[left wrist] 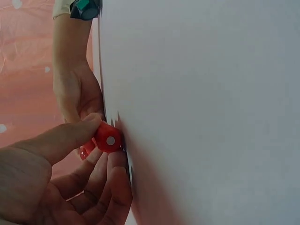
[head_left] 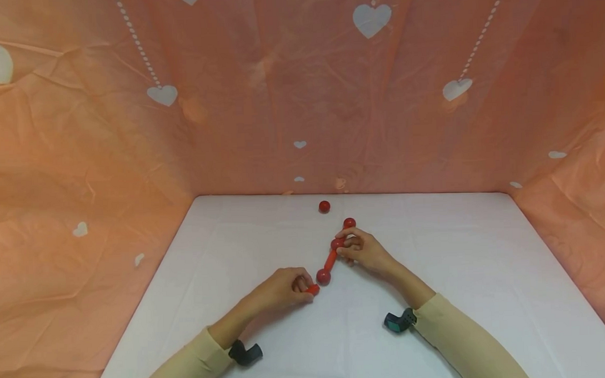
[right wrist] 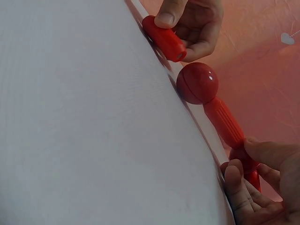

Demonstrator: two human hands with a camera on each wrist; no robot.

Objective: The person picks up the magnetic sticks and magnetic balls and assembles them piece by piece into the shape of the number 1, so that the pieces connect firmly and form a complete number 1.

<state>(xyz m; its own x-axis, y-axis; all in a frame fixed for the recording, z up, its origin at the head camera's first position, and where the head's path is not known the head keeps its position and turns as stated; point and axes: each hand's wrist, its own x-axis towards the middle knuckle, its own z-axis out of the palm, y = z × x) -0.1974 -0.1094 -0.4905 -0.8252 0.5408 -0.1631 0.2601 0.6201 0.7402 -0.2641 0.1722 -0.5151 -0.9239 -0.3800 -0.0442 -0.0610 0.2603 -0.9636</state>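
My left hand (head_left: 285,285) pinches a short red rod (head_left: 312,290) between thumb and fingers, low over the white table. A pale round disc shows on the rod's end (left wrist: 110,140) in the left wrist view. Just beyond it lies a red chain of balls and rods. My right hand (head_left: 367,253) grips the chain's middle ball (head_left: 336,244). From there a ribbed red rod (right wrist: 226,124) runs to the near ball (right wrist: 198,83), which sits close to the held rod, a small gap apart. The chain's far ball (head_left: 349,223) shows past my right fingers; they partly hide the rod there.
A loose red ball (head_left: 324,206) lies near the back edge of the white table (head_left: 244,230). Orange-pink cloth (head_left: 299,100) with white hearts hangs behind and at both sides. Dark wrist cameras are worn at the left cuff (head_left: 245,353) and right cuff (head_left: 399,321).
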